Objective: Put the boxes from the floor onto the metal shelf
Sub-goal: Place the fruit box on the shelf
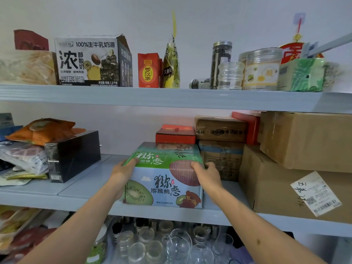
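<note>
A kiwi fruit box, green on top and pale blue in front, stands on the middle board of the grey metal shelf. My left hand holds its upper left corner, fingers curled over the top edge. My right hand grips the upper right corner the same way. The box sits close to the shelf's front edge, in front of a red box.
Brown cardboard boxes fill the shelf right of the kiwi box. A black box and snack bags lie to the left. The top board holds a milk carton, jars and packets. Glassware stands on the board below.
</note>
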